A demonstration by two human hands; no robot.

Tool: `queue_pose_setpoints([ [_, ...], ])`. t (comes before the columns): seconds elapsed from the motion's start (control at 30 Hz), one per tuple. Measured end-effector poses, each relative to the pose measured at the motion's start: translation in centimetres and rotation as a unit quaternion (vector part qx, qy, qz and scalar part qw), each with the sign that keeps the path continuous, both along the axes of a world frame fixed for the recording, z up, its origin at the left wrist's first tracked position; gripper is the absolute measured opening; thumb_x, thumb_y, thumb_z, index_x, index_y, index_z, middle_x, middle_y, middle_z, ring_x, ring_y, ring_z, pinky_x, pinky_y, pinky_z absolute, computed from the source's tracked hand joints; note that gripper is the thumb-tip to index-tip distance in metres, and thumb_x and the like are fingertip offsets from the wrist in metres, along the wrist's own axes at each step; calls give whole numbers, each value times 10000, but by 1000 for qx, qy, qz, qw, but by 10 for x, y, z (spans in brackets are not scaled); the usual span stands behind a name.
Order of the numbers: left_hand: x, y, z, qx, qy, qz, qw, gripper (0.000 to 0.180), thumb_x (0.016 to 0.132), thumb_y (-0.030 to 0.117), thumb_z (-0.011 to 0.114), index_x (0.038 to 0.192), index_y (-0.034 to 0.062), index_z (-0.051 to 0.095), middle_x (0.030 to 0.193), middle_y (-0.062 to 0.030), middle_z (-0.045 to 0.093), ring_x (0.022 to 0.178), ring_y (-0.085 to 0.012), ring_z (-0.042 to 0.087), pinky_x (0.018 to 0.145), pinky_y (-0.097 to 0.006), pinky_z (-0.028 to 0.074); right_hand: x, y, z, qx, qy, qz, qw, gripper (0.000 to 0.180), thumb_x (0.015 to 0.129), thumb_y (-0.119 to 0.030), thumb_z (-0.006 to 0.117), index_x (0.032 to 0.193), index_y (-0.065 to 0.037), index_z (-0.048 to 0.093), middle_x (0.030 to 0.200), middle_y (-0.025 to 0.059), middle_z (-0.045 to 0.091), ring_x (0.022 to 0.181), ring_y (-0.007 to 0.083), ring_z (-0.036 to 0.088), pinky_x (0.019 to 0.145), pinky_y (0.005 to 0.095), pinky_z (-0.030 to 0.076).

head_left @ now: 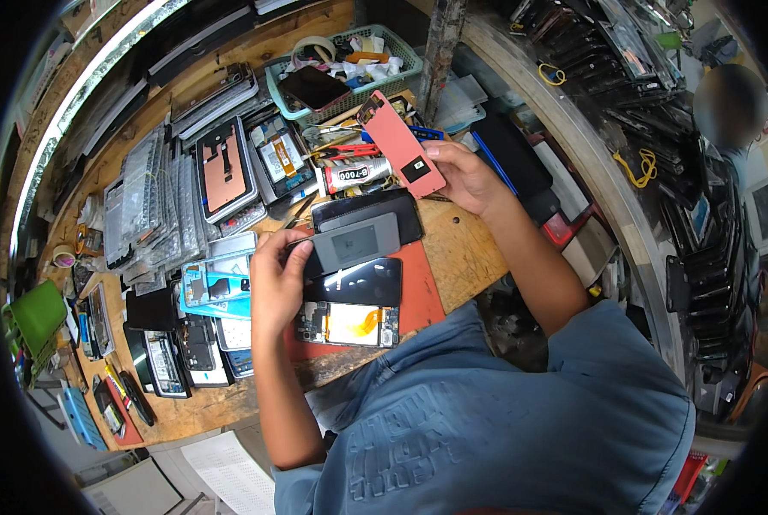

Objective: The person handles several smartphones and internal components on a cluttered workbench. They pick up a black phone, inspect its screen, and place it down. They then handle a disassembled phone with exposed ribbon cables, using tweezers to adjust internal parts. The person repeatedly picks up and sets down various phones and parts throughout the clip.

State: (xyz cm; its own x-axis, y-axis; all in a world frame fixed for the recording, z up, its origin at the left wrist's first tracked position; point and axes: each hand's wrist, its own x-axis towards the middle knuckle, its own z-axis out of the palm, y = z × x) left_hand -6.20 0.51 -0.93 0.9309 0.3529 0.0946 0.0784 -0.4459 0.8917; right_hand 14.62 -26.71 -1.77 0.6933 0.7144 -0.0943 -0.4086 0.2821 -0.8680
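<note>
My right hand [470, 176] pinches the lower right edge of a pink-backed phone screen panel [392, 142], held tilted above the bench. A small black square and a dark strip show on its pink face. My left hand [278, 279] is closed on the left end of a grey phone-sized panel [355, 244] with a darker rectangle on it. Behind that lies a black phone screen [408, 210]. Nearer me, a glossy dark screen [367, 281] adjoins an opened phone [349, 324] with a yellow ribbon cable, both on a red mat [422, 279].
Stacked phone parts in bubble wrap [156, 202] and a phone frame [227, 167] stand left. At the back are a glue tube [354, 175], red-handled pliers [349, 151] and a green basket [409, 64]. Phones crowd a rack [633, 129] at right; a person [761, 137] is beyond.
</note>
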Motion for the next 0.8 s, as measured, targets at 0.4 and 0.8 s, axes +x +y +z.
queue_pose_setpoints([
  [0.4, 1, -17, -7, -509, -112, -8, 854, 448, 965, 18, 683, 1379, -33, 518, 1287, -159, 686, 1194, -250, 690, 1059, -409, 570, 7, -7, 4, 115, 6, 67, 991, 635, 930, -333, 605, 1398, 90, 536, 1231, 268, 686, 1111, 409, 705, 981, 481, 570],
  [0.8, 18, -59, 3, -489, -116, -10, 864, 620, 990, -26, 542, 1571, 65, 343, 1406, -168, 589, 1274, -275, 625, 1042, -453, 576, -11, 28, 4, 277, 25, 189, 942, 889, 790, -393, 594, 1498, 118, 430, 1272, 351, 634, 1159, 490, 656, 1028, 532, 520],
])
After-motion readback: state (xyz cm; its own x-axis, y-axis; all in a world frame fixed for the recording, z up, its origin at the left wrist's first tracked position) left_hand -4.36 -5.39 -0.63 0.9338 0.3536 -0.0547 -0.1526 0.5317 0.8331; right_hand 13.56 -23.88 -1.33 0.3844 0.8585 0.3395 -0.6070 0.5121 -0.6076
